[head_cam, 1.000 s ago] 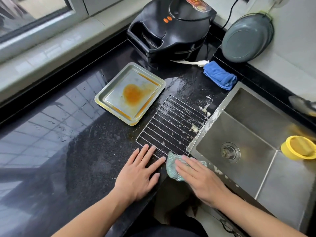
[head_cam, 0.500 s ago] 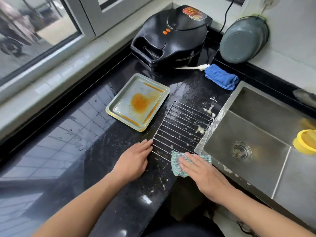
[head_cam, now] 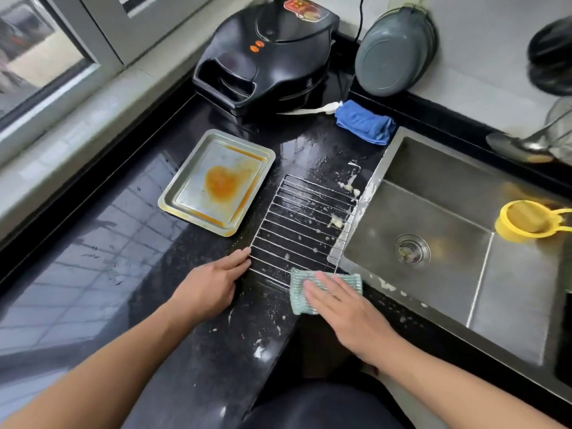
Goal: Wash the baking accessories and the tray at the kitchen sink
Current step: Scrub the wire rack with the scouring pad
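Black stone counter, wet and flecked with suds, runs beside a steel sink. On it lies a wire rack, touching the sink's edge, with a greasy tray just left. The left hand, fingers together, steadies the rack's near corner. The right hand, fingers flat and slightly spread, presses a green sponge onto the rack's near edge.

1. We reach both bare forearms forward from the lower edge of the view, left from the lower left, right from the lower right.
2. Our left hand lies palm down, fingers together and extended, fingertips pointing forward and right.
3. Our right hand lies flat, palm down, fingers spread, pointing forward and left.
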`<state>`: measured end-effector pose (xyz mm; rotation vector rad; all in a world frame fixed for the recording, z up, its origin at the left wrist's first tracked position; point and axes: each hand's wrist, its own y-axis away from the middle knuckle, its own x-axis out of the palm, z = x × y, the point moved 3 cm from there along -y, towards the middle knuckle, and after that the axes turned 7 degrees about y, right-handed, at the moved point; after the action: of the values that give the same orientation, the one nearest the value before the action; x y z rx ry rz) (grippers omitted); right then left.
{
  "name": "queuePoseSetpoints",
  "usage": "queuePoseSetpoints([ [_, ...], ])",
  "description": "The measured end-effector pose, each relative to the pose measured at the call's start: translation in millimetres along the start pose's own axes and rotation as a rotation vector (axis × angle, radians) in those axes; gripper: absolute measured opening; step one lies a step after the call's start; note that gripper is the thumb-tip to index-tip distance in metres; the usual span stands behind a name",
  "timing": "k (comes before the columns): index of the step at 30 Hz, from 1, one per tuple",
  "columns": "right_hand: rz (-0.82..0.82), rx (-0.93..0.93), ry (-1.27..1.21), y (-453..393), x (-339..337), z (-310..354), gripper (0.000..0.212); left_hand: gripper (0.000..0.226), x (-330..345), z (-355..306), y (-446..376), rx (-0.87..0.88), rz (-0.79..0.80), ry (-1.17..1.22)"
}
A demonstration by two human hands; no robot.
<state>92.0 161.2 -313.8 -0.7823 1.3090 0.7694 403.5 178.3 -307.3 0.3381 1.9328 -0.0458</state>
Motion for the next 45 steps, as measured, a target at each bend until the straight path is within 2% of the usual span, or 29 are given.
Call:
queuePoseSetpoints([
  [2,0.001,0.025,-0.063,31,-8,-18,0.065,0.057,1,-6,0,-0.02,-0.015,-0.035],
  [4,-0.016,0.14,-0.151,39,-17,-30,0.071,0.036,-1,-17,-4,-0.034,-0.066,-0.104],
  [7,-0.086,0.366,-0.231,22,-28,-35,0.066,0.043,-2,-44,-23,-0.13,-0.149,-0.113],
  [9,-0.076,0.297,-0.192,8,-22,-26,0.063,0.049,6,-60,-45,-0.21,-0.191,-0.081],
  [11,-0.013,0.099,-0.097,2,-6,-18,0.063,0.059,22,-71,-65,-0.248,-0.155,-0.046],
  [13,0.033,0.046,-0.041,-7,6,-34,0.064,0.061,38,-71,-75,-0.232,-0.108,-0.089],
  [16,0.011,0.399,-0.077,-43,5,-99,0.068,0.06,49,-64,-77,-0.198,-0.087,-0.131],
  [18,0.038,0.503,-0.119,-69,-2,-130,0.066,0.061,49,-63,-76,-0.205,-0.092,-0.139],
  [20,0.043,0.48,-0.166,-83,-4,-128,0.061,0.062,49,-62,-78,-0.222,-0.086,-0.135],
  [22,0.056,0.404,-0.179,-77,-2,-101,0.066,0.062,49,-62,-78,-0.226,-0.077,-0.145],
  [24,0.049,0.198,-0.195,-57,2,-63,0.072,0.062,49,-62,-78,-0.211,-0.057,-0.147],
  [26,0.054,0.064,-0.156,-50,5,-67,0.073,0.061,49,-60,-78,-0.204,-0.044,-0.142],
  [27,0.021,0.12,-0.118,-58,4,-85,0.072,0.061,49,-61,-78,-0.21,-0.037,-0.139],
  [30,-0.008,0.651,-0.12,-93,-7,-148,0.064,0.06,49,-61,-77,-0.219,-0.042,-0.149],
  [31,0.0,0.727,-0.105,-103,-8,-153,0.061,0.06,48,-62,-77,-0.22,-0.048,-0.144],
  [32,0.005,0.693,-0.097,-116,-6,-147,0.06,0.06,46,-60,-77,-0.215,-0.047,-0.137],
  [35,0.115,0.224,-0.105,-144,3,-106,0.065,0.059,45,-60,-77,-0.207,-0.047,-0.136],
  [36,0.111,0.142,-0.112,-151,4,-107,0.064,0.058,46,-64,-77,-0.206,-0.041,-0.132],
  [37,0.093,0.148,-0.102,-164,4,-114,0.061,0.058,45,-66,-80,-0.203,-0.036,-0.128],
  [39,0.037,0.346,-0.089,-191,5,-118,0.053,0.058,46,-64,-80,-0.208,-0.033,-0.122],
  [40,0.019,0.376,-0.078,-200,5,-110,0.053,0.058,46,-64,-81,-0.206,-0.034,-0.12],
  [41,0.024,0.308,-0.072,-208,8,-95,0.058,0.058,46,-63,-80,-0.208,-0.032,-0.122],
  [43,0.055,0.054,-0.041,-213,16,-71,0.067,0.058,47,-63,-80,-0.207,-0.03,-0.116],
  [44,0.032,-0.003,-0.036,-215,14,-74,0.07,0.058,47,-62,-80,-0.21,-0.027,-0.108],
  [45,-0.012,0.049,-0.032,-218,8,-85,0.071,0.058,46,-62,-80,-0.212,-0.029,-0.102],
])
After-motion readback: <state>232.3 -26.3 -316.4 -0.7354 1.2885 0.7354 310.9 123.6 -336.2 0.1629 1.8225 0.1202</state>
